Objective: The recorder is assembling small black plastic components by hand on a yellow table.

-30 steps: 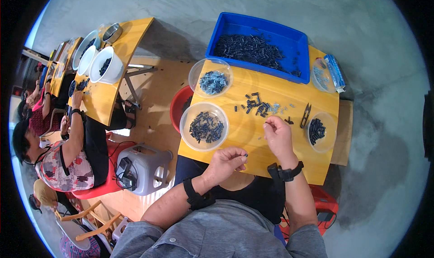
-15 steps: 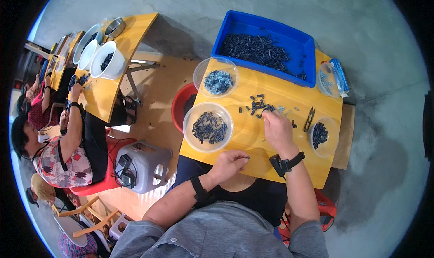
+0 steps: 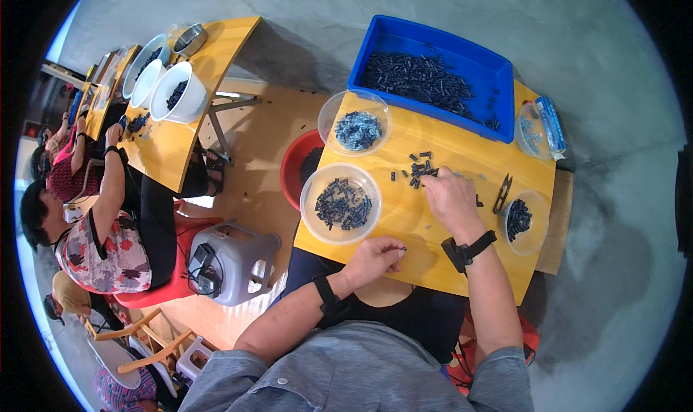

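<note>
My left hand (image 3: 374, 260) is closed near the table's front edge. A small dark piece just shows at its fingertips. Over the table's middle, my right hand (image 3: 451, 201) reaches down with its fingers drawn together at a loose pile of small black plastic pieces (image 3: 417, 171). Whatever lies between those fingertips is hidden. To the left of the pile stands a clear round tub (image 3: 304, 208) with black pieces in it. Behind that is another clear tub (image 3: 325, 116) of light-blue small parts. Small black snips (image 3: 503, 193) lie right of my right hand.
A blue tray (image 3: 503, 87) of black pieces spans the table's (image 3: 426, 257) back. At the right are a small clear cup (image 3: 535, 231) of black pieces and a clear container (image 3: 533, 132) beside a blue-white packet (image 3: 552, 127). A red bucket (image 3: 290, 170) stands left; a co-worker (image 3: 108, 246) sits further left.
The whole view has shifted slightly. My right hand stays at the pile, its fingers now further over the pieces. My left hand remains closed near the front edge.
</note>
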### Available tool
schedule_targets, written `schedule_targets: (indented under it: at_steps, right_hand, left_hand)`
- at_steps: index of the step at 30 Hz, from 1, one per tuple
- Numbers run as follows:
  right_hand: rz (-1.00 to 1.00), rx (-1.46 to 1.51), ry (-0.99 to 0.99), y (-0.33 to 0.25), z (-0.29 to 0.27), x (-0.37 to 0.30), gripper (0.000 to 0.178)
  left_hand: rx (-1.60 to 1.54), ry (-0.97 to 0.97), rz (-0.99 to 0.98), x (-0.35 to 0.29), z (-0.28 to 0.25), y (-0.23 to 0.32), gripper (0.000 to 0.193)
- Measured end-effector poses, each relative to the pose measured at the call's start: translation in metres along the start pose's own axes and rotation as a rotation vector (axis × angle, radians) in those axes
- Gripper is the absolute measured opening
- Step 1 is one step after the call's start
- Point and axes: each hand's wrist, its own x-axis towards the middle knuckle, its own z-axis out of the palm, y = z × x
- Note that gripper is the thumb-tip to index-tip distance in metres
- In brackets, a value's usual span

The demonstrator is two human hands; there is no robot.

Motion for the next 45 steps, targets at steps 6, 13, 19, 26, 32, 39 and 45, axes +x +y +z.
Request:
schedule_targets:
  at_steps: [6, 13, 19, 26, 32, 39, 45]
  right_hand:
    - [0.01, -0.047, -0.019, -0.002, 0.001, 0.0, 0.011]
    - [0.021, 0.327, 0.302, 0.001, 0.006, -0.019, 0.007]
    - [0.44, 1.223, 0.063, -0.016, -0.005, -0.05, 0.003]
    - [0.591, 1.699, 0.156, -0.038, -0.029, -0.073, 0.009]
    - [0.562, 1.889, 0.119, -0.046, -0.039, -0.092, 0.012]
    - [0.547, 1.97, 0.039, -0.06, -0.034, -0.113, 0.013]
    - [0.527, 1.961, 0.086, -0.06, -0.04, -0.113, 0.014]
  left_hand:
    - [-0.037, -0.001, -0.021, -0.001, -0.002, -0.001, 0.014]
    - [-0.059, -0.007, 0.111, -0.005, 0.005, -0.004, 0.013]
    - [-0.13, -0.017, 0.17, -0.013, 0.009, 0.019, 0.013]
    - [-0.144, 0.01, 0.251, -0.03, 0.017, 0.056, 0.013]
    - [-0.139, -0.019, 0.322, -0.046, 0.026, 0.071, 0.012]
    - [-0.101, 0.007, 0.305, -0.056, 0.029, 0.061, 0.013]
    - [-0.081, -0.004, 0.318, -0.062, 0.032, 0.069, 0.013]
